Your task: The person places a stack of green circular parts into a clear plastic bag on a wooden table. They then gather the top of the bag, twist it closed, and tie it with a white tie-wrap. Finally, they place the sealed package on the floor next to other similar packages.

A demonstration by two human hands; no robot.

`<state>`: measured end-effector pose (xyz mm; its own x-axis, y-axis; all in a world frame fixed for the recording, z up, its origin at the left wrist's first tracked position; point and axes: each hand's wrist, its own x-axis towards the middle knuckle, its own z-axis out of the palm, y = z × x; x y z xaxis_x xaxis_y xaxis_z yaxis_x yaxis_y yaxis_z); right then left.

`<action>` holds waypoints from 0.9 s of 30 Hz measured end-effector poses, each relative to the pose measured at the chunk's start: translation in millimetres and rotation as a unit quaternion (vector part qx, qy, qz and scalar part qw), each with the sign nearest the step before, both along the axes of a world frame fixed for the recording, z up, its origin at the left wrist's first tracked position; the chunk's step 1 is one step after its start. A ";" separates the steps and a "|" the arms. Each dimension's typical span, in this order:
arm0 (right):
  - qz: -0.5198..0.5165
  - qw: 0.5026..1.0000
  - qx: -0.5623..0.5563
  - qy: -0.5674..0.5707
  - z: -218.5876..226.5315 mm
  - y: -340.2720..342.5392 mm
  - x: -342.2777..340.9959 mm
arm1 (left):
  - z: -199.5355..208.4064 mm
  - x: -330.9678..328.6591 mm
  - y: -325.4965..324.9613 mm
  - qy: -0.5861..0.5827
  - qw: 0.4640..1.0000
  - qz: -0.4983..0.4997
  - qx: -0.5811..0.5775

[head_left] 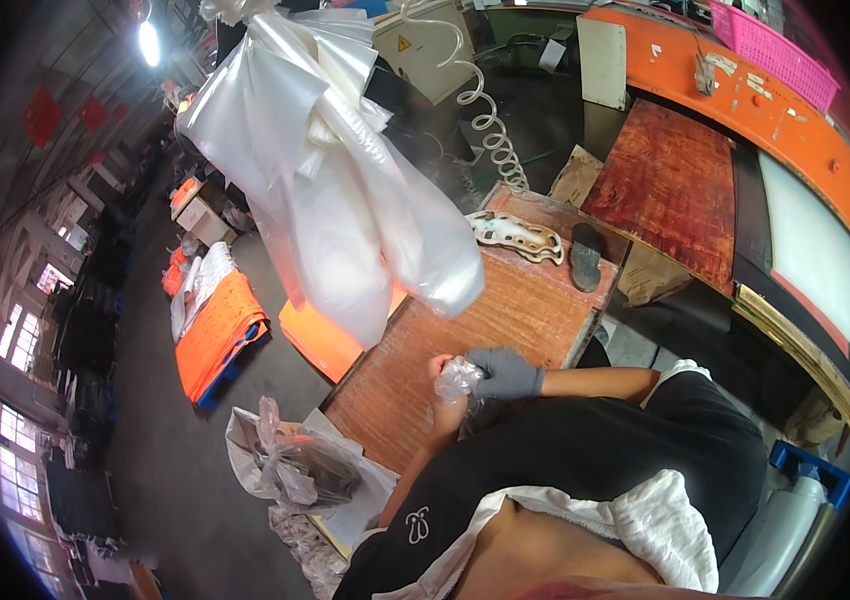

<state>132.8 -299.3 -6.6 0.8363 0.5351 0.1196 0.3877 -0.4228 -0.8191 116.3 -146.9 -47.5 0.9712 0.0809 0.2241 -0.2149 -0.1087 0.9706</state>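
Close to my body, both hands meet above the near edge of a worn wooden table (pixel 490 315). A crumpled piece of clear plastic (pixel 459 377) is bunched between them. My left hand (pixel 447 411), bare, is closed around its left side. On the right, my right hand (pixel 507 374) wears a grey glove and has its fingers curled over the same plastic. The bunched film covers some of the fingers, and whether anything lies inside it cannot be made out. At the table's far end sit a wavy-edged cutting die (pixel 520 236) and a dark sole-shaped piece (pixel 585 257).
Large clear plastic bags (pixel 330 190) hang over the table's left side. An orange machine (pixel 745 85) with a reddish board (pixel 667 190) stands far right. Orange sheets (pixel 220 335) are stacked left, and a bag-lined container (pixel 310 465) stands near left. A coiled hose (pixel 490 125) hangs behind.
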 end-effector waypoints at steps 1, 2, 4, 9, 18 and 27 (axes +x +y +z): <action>0.007 1.000 -0.003 -0.008 -0.1 -1.0 0.5 | -1.0 0.4 0.5 -0.003 1.000 -0.003 -0.007; 0.016 0.999 0.027 -0.006 -0.2 -2.0 0.7 | -1.2 1.3 1.4 0.019 1.000 0.002 -0.001; 0.031 0.999 0.039 0.005 -0.3 -3.8 0.6 | 0.6 1.4 4.1 0.081 0.996 -0.019 -0.026; -0.073 0.995 0.070 -0.012 -2.2 -2.2 -7.2 | 13.2 -1.7 13.9 0.075 0.978 -0.127 -0.145; -0.042 0.997 0.032 -0.050 -5.4 -8.5 -2.7 | 27.2 -16.7 16.0 0.059 0.971 -0.203 -0.113; 0.062 0.994 -0.011 -0.092 -23.3 -1.4 -1.5 | -12.7 -4.2 11.8 -0.027 0.979 -0.010 -0.201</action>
